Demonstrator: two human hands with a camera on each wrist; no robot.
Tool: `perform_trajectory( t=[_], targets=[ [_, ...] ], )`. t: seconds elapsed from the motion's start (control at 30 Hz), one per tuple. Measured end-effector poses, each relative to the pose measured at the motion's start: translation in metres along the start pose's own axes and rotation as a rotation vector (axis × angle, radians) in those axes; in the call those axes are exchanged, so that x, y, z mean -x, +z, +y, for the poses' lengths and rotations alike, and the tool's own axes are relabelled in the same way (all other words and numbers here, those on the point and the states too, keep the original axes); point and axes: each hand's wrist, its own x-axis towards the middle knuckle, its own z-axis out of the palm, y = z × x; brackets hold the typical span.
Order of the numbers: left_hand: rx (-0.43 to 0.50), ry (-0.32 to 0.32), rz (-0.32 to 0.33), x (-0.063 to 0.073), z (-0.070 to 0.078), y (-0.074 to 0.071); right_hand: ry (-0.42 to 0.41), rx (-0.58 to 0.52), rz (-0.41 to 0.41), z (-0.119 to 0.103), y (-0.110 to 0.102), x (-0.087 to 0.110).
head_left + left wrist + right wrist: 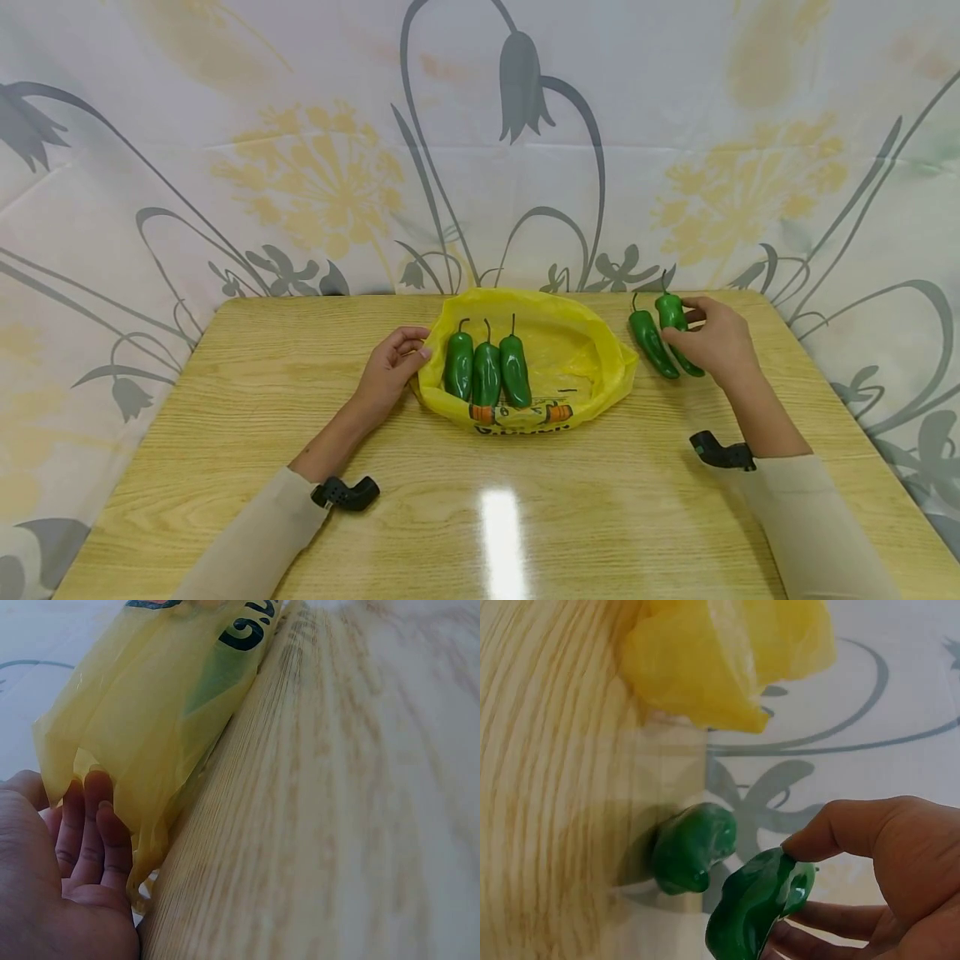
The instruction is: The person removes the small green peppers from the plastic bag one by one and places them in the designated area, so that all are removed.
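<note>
Holds one green pepper [670, 311] at the far right of the wooden table [420, 525], clamped between thumb and fingers of the right hand [718, 340], round the stem half. Points stem toward the patterned cloth [480, 200], tip to the near side and slightly right: long axis mostly front to back. Cannot tell whether touching wood at the tip or just above. On the thumb side, close by and nearly parallel, a second pepper [651, 343], not gripped. Leftward from the right fingers, past that second pepper, the yellow bag [618, 371], mouth spread wide. Inside, side by side in the left part, three more peppers [487, 367], stems away. Pinches the rim at the left end with the left hand [393, 360], fingertips and thumb on plastic, well apart from the right hand.
</note>
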Motion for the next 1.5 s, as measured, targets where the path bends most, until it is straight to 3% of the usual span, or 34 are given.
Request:
perform_trajectory(
  t=[0.7,1.3,1.5],
  targets=[
    [0.005,-0.004,-0.004,0.0,0.001,0.0,0.042,0.064,-0.028,0.026,0.01,-0.014],
    [0.002,-0.008,-0.003,0.001,0.001,0.0,0.063,0.124,-0.043,0.023,0.012,-0.012],
    [-0.004,-0.008,0.001,0.001,0.001,0.0,0.045,0.129,-0.009,0.013,0.007,-0.008]
  ],
)
